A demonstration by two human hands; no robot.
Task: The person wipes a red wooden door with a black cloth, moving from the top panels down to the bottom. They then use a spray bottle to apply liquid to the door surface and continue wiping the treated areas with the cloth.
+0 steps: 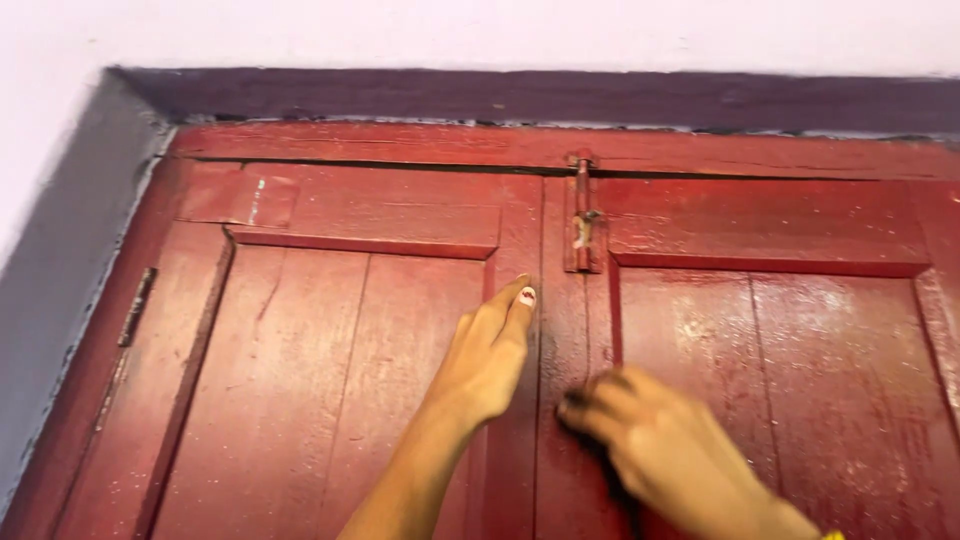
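The left hand [487, 360] reaches up against the left leaf [340, 340] of a red double door, fingers stretched out straight and held together, so the hand is open and grips nothing. Its fingertips [522, 292] press on the leaf's inner stile, just beside the centre seam [541, 330] where the two leaves meet (one nail carries a pale patch of polish). The forearm runs down and to the left, out of the bottom edge of the view.

The right hand [655, 440] is lower, against the right leaf [770, 350] close to the same seam. It is blurred; the fingers curl forward towards the wood, and I cannot tell whether they have hold of anything or only touch the surface. A scrap of yellow shows at the wrist, at the bottom edge.

Above both hands, well apart from them, a red-painted tower bolt [583, 215] stands upright on the right leaf beside the seam, its rod running up to the door's top frame [400, 142]. The paint on both leaves is worn and speckled with pale spots. A hinge [137, 306] sits on the left edge. Around the frame runs a dark purple border [520, 98], and beyond that a pale wall [480, 30].
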